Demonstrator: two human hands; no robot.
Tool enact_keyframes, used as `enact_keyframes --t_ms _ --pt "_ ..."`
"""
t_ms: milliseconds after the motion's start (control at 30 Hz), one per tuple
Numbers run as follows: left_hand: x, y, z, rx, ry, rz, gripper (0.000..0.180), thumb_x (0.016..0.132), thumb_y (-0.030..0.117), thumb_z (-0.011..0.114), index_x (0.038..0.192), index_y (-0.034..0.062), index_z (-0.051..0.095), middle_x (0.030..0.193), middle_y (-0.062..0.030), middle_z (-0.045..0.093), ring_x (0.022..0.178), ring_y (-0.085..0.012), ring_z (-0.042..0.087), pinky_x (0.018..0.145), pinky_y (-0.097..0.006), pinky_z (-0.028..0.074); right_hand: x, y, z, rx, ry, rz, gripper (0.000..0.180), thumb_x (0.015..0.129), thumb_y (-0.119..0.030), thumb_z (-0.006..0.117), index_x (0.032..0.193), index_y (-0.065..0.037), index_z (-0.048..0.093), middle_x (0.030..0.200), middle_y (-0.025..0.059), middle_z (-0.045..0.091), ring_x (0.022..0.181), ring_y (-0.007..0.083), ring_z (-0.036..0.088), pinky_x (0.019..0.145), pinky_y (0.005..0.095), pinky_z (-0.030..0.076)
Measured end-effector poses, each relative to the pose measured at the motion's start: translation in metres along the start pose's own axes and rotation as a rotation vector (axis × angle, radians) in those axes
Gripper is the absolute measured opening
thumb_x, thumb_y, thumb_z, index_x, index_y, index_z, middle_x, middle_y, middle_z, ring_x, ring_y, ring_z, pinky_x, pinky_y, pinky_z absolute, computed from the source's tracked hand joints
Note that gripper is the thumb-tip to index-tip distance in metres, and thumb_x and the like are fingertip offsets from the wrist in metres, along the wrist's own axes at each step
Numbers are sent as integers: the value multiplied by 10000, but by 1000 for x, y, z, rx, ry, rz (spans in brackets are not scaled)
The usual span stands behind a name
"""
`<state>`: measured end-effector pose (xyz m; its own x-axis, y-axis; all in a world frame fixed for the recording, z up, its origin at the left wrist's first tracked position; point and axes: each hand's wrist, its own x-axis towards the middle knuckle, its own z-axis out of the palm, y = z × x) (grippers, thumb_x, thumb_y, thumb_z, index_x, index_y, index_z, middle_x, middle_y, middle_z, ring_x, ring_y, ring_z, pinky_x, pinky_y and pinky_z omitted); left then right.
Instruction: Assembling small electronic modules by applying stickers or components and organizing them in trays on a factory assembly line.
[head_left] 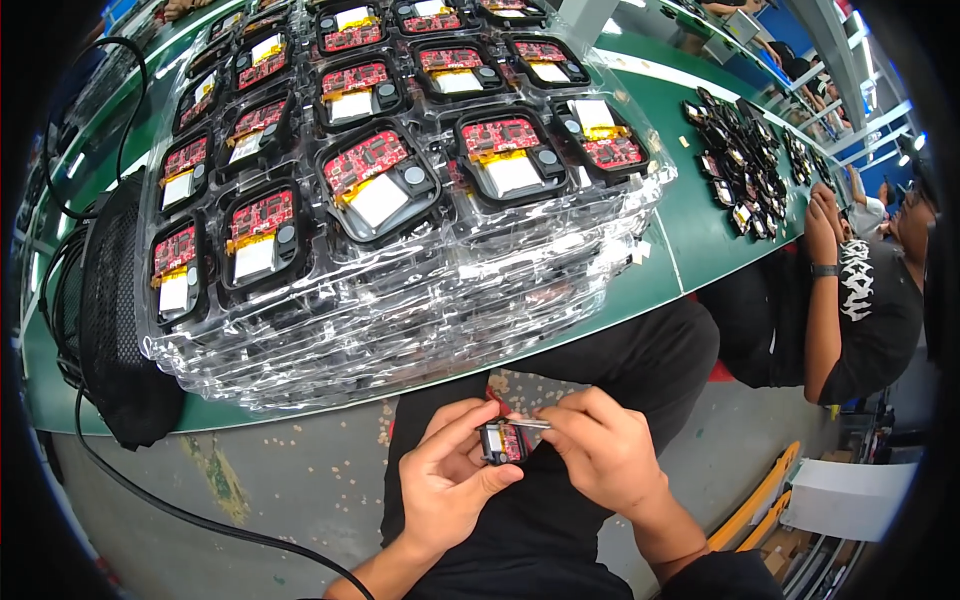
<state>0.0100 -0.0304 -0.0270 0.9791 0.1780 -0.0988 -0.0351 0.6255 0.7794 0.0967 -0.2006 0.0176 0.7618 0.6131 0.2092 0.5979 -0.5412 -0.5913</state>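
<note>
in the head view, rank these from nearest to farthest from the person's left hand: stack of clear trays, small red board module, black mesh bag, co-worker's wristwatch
1. small red board module: pinched in the left hand, over the lap.
2. stack of clear trays: on the green table, just above the hands.
3. black mesh bag: far left table edge.
4. co-worker's wristwatch: far right, at the next seat.

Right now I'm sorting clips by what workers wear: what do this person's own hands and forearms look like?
Both the left hand and the right hand are bare: no gloves, rings or finger cots show. No watch or wrist strap is visible on either wrist. The forearms are uncovered up to the lower edge of the picture, so no sleeves show. No cables or markings on them.
</note>
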Motion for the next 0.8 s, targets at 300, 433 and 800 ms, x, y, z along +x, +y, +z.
enact_keyframes --t_ms 300,433,800 --pt "7 4 16 947 -137 575 541 635 -17 885 1144 5 702 1133 -164 604 1027 -327 667 858 -387 589 -7 -28 -9 407 5 142 344 764 -88 835 1049 17 673 939 118 690 708 211 677 582 280 547" --pt "10 9 21 897 -97 649 580 669 36 902 1188 17 646 1180 -187 594 1078 -346 650 921 -430 573 0 -12 -28 101 293 -10 248 730 9 790 956 16 689 911 133 706 729 251 694 614 305 572" --pt "2 7 15 927 -175 526 511 787 85 835 1236 -7 608 1249 -203 594 1120 -350 635 959 -416 535 61 53 -66 -294 370 97 293 815 49 715 1095 -39 705 1072 129 660 716 277 681 654 334 543"
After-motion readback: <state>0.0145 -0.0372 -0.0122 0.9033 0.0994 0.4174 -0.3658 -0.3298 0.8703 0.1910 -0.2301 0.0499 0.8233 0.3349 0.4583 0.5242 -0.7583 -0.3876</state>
